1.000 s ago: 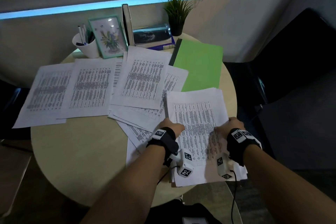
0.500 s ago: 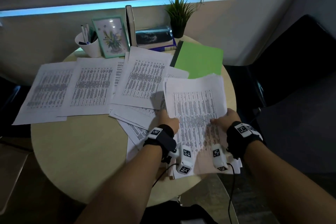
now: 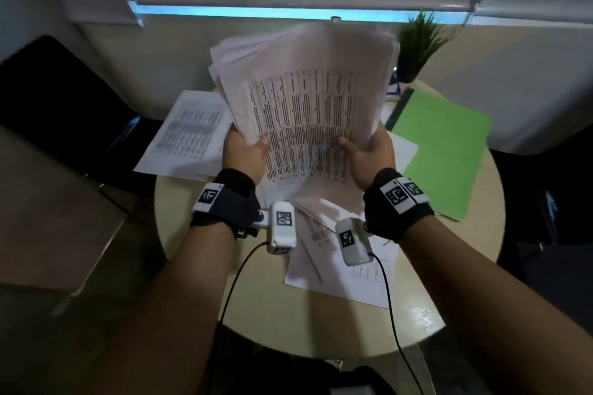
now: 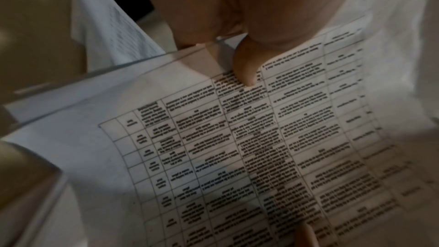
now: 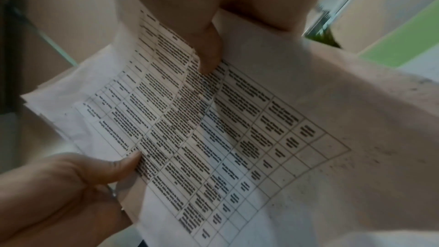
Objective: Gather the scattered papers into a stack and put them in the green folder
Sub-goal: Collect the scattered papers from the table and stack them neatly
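We see an office: printed table sheets (image 3: 189,135) lie on a round tabletop (image 3: 256,308), a green folder (image 3: 446,151) beside them, a potted plant (image 3: 417,42) behind the folder.

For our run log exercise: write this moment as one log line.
hands: left hand and right hand grip paper stack, raised | green folder: closed on table | loose sheets: remain

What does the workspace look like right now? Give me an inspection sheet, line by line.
Surface: round beige table, glossy.
Job's things: paper stack lifted, edges uneven; loose sheets on the table; green folder closed, flat.
Clutter: potted plant at the far edge.
Grippers: left hand and right hand grip the stack's sides, thumbs on top.
Cables: black cables from wrist cameras.
Surroundings: blinds, dark chair.
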`<state>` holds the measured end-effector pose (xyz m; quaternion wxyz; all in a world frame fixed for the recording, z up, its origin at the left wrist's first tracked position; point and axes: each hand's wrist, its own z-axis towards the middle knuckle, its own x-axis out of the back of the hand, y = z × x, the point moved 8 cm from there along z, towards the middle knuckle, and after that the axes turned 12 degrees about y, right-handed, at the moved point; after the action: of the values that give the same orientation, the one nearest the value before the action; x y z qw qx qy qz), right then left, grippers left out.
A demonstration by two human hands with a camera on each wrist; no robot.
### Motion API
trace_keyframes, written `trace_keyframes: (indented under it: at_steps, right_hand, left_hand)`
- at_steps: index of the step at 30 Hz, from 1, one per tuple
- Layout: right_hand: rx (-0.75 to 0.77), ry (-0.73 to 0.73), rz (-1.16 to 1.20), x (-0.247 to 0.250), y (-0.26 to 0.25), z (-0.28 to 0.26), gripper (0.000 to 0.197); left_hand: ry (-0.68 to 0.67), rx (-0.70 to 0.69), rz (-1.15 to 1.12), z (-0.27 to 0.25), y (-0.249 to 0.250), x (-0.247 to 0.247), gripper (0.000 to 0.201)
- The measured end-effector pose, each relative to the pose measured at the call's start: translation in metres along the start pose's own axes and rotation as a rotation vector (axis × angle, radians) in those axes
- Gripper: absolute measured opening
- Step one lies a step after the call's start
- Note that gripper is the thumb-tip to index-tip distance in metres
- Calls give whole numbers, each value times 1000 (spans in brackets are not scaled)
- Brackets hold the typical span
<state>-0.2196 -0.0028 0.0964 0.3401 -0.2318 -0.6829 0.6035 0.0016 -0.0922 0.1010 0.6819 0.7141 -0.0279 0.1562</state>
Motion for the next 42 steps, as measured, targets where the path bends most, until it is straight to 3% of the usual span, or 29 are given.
trace_keyframes:
  at_steps: [4, 10, 15, 19, 23, 27, 31, 34, 36, 42]
  right_hand:
    - [11, -67, 26, -45, -5, -18, 39]
    - [-75, -126, -25, -79, 35, -43, 34]
    - [-152, -96, -41, -85, 57, -49, 36]
    - [-100, -102, -12, -89, 40, -42, 35]
    - [-106, -82, 10, -88, 49, -48, 37]
    - [-132, -82, -27, -88, 71, -61, 34]
    - [-33, -35, -91, -94, 53, -56, 26]
    - [34, -51, -81, -101, 36, -53, 27]
    - [43, -63, -79, -106, 34, -57, 28]
    - [-119, -92, -137, -115, 81, -77, 23]
  left_hand:
    - [-2, 10, -18, 20, -15, 45, 31]
    - [-22, 166, -36, 23, -76, 77, 31]
    - [-10, 246, 90, 22, -111, 81, 47]
    - [-43, 210, -17, 34, -95, 74, 38]
    - [-91, 148, -14, 36, -95, 78, 44]
    - [-64, 187, 84, 33, -115, 89, 41]
    - [-202, 242, 122, 41, -116, 83, 42]
    - [-105, 133, 198, 53, -98, 95, 47]
    - [-49, 49, 103, 57, -86, 102, 38]
    - [-99, 72, 162, 47, -119, 100, 32]
